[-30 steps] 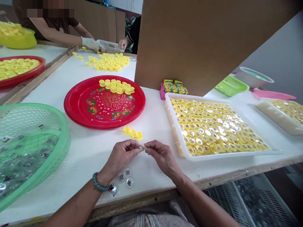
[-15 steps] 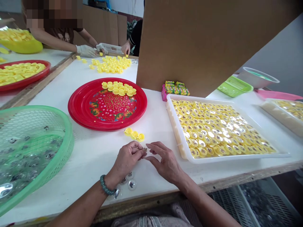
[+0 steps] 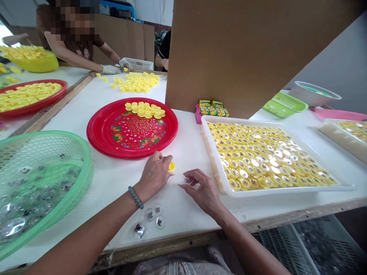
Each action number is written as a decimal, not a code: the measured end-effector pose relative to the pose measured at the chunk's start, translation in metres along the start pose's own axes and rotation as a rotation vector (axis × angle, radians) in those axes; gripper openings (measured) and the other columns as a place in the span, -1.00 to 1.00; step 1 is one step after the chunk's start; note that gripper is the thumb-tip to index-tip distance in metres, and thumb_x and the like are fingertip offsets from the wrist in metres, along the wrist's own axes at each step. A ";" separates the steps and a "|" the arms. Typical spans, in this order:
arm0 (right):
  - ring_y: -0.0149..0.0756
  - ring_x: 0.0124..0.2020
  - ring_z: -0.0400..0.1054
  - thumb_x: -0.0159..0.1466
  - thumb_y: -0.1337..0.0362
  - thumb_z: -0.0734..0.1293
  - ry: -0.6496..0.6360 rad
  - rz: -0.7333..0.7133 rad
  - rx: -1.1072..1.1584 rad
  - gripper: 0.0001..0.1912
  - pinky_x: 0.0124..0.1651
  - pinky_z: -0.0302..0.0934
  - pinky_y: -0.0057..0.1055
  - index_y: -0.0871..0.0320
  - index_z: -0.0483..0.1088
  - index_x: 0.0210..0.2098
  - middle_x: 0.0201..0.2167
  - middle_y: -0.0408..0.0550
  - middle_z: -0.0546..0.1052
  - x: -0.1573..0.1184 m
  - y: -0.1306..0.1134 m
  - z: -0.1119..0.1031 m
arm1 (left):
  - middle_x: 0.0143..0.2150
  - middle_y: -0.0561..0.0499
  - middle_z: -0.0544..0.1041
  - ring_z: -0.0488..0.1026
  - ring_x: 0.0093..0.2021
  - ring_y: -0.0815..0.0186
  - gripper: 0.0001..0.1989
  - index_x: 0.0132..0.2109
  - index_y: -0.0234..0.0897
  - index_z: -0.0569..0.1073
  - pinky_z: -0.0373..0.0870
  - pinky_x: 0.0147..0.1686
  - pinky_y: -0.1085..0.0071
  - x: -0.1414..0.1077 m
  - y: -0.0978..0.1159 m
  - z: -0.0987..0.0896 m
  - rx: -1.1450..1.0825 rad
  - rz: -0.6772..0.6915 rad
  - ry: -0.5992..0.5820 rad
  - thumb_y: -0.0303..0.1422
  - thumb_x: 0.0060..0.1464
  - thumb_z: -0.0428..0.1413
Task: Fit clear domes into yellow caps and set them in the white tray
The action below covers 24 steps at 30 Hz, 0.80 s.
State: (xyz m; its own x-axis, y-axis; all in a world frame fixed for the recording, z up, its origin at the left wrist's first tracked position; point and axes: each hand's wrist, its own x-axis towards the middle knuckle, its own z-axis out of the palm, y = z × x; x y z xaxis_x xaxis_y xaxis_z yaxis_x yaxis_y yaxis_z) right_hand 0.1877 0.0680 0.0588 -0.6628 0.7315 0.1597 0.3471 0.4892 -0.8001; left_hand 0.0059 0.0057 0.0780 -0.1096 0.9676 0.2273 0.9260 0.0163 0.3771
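My left hand [image 3: 155,173] is over the small yellow plastic caps in front of the red plate. Its fingers are curled around a yellow cap [image 3: 171,167], and the hand hides most of the other caps there. In my right hand [image 3: 202,191], a small clear disc with a dark print [image 3: 186,180] is pinched between thumb and fingers, just above the white table. Several clear printed discs [image 3: 149,215] lie near the table's front edge, below my left wrist.
Red plates [image 3: 103,130] are stacked ahead, with yellow caps on top. On the right stands a white tray [image 3: 213,168] of filled caps; left, a green basket [image 3: 89,160] of clear discs. A cardboard panel [image 3: 229,57] rises behind. Across the table, a gloved co-worker [image 3: 111,69] handles yellow caps.
My hands have moved apart. The left has gone forward from the clear piece to the yellow caps, while the right keeps the disc slightly farther right. The loose discs are now uncovered.
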 end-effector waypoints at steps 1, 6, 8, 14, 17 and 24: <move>-0.39 -0.43 0.34 0.09 0.32 0.39 -0.001 -0.004 -0.004 -0.77 -0.35 0.30 -0.42 0.12 0.39 -0.24 -0.35 -0.11 0.43 -0.002 0.001 -0.002 | -0.36 -0.07 0.46 0.26 -0.14 0.10 -0.73 -0.15 -0.26 0.38 0.23 -0.16 0.21 0.003 0.000 0.003 0.037 0.018 -0.031 -0.41 -0.06 0.17; -0.37 -0.39 0.35 0.10 0.34 0.38 -0.072 -0.039 -0.081 -0.75 -0.34 0.29 -0.42 0.12 0.38 -0.20 -0.33 -0.10 0.42 -0.007 0.004 -0.014 | -0.25 -0.07 0.41 0.29 -0.10 0.16 -0.70 -0.08 -0.22 0.39 0.27 -0.17 0.30 -0.005 0.009 0.020 -0.098 0.069 -0.110 -0.48 -0.02 0.09; -0.38 -0.38 0.35 0.11 0.38 0.37 -0.137 -0.066 -0.108 -0.74 -0.36 0.28 -0.44 0.11 0.38 -0.18 -0.28 -0.08 0.42 -0.006 0.004 -0.019 | -0.21 -0.06 0.42 0.31 -0.11 0.20 -0.64 0.00 -0.19 0.35 0.28 -0.17 0.34 -0.013 0.014 0.024 -0.236 0.088 -0.161 -0.48 0.00 0.06; -0.37 -0.31 0.37 0.14 0.44 0.33 -0.326 -0.211 -0.183 -0.71 -0.26 0.24 -0.44 0.08 0.43 -0.15 -0.22 -0.07 0.45 0.005 0.004 -0.025 | -0.24 0.04 0.53 0.39 -0.36 0.32 -0.56 0.03 -0.14 0.26 0.29 -0.31 0.43 -0.024 0.019 0.031 -0.663 -0.075 -0.235 -0.37 -0.04 0.13; -0.35 -0.29 0.37 0.16 0.44 0.32 -0.379 -0.242 -0.183 -0.71 -0.23 0.23 -0.44 0.07 0.44 -0.14 -0.23 -0.07 0.46 0.007 0.004 -0.025 | -0.29 0.07 0.56 0.38 -0.43 0.35 -0.55 0.00 -0.15 0.25 0.27 -0.39 0.46 -0.025 0.018 0.036 -0.810 -0.163 -0.260 -0.31 -0.07 0.16; -0.37 -0.32 0.37 0.18 0.36 0.32 -0.434 -0.204 -0.175 -0.79 -0.26 0.22 -0.46 0.10 0.44 -0.17 -0.24 -0.06 0.47 0.003 0.006 -0.031 | -0.25 0.04 0.58 0.44 -0.34 0.33 -0.53 -0.01 -0.17 0.27 0.30 -0.32 0.45 -0.026 0.015 0.046 -0.925 -0.170 -0.317 -0.33 -0.11 0.18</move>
State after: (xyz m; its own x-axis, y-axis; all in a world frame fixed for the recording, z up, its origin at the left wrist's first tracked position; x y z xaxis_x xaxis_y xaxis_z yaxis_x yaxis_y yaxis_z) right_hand 0.2083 0.0877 0.0726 -0.9303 0.3665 0.0175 0.2636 0.7008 -0.6629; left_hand 0.0391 -0.0072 0.0367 0.0124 0.9955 -0.0944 0.2452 0.0885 0.9654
